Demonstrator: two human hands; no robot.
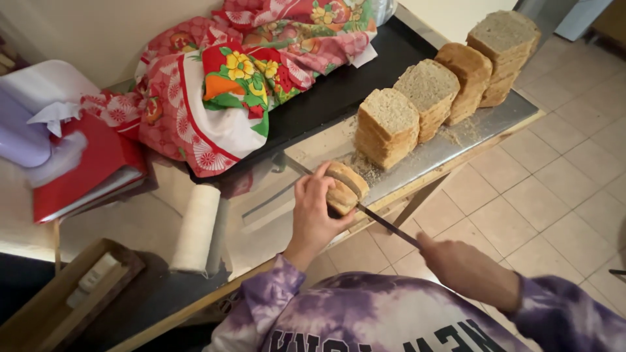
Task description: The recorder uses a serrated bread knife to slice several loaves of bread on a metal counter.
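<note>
1. The bread loaf end (pixel 347 188) lies on its side at the near edge of the metal sheet (pixel 456 140), right at the table's front rim. I judge it the last uncut piece of this loaf, already short.
2. My left hand (pixel 316 208) sits over the piece, fingers curled together and clamped on its crust, thumb on the near side, pinning it to the sheet.
3. My right hand (pixel 456 264) is lower and nearer me, out past the table edge; its fingers are wrapped shut around the handle of the knife (pixel 381 220). The blade runs up and left into the piece, partway through a cut as far as I can see (the tip is hidden behind the bread).
4. Beside the left hand, further along the table, lies a white roll (pixel 195 228), with a wooden tray (pixel 59 300) near the corner.
5. Beyond the piece, four stacks of sliced bread (pixel 430 98) stand in a row along the sheet, crumbs scattered around them. So I'd say most of the slicing is done; only the end piece in hand appears to be left.
6. Farthest back are a flowered cloth (pixel 228 85) bunched on the dark surface and a red book (pixel 85 169).
</note>
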